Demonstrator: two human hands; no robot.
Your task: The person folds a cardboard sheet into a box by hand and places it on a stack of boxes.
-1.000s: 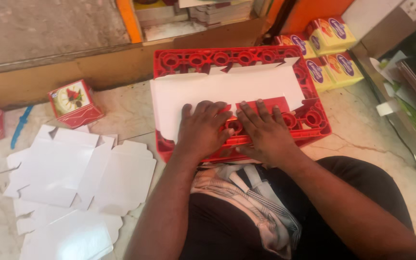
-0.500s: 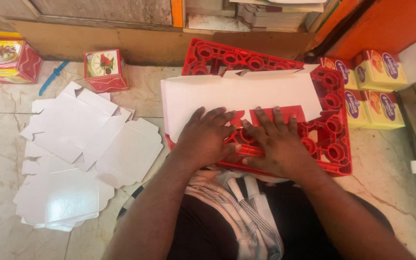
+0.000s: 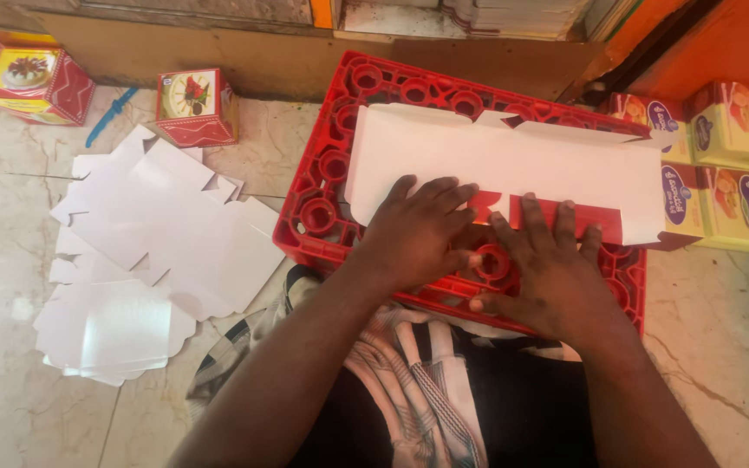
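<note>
A flat white cardboard box blank [image 3: 513,165] lies across an upturned red plastic crate [image 3: 322,191] in front of me. My left hand [image 3: 418,230] presses flat on the blank's near edge, fingers spread. Beside it, my right hand [image 3: 552,269] lies flat on a folded-over red flap [image 3: 565,212] of the same blank. Neither hand grips anything; both push down on the card.
A loose pile of white box blanks [image 3: 149,251] lies on the marble floor at the left. Folded red cake boxes [image 3: 194,106] stand at the back left, yellow boxes [image 3: 730,165] at the right. A wooden ledge [image 3: 262,52] runs along the back.
The view has swung left and closer. My hands stay pressed on the blank's near edge, the right one now lying over the red flap.
</note>
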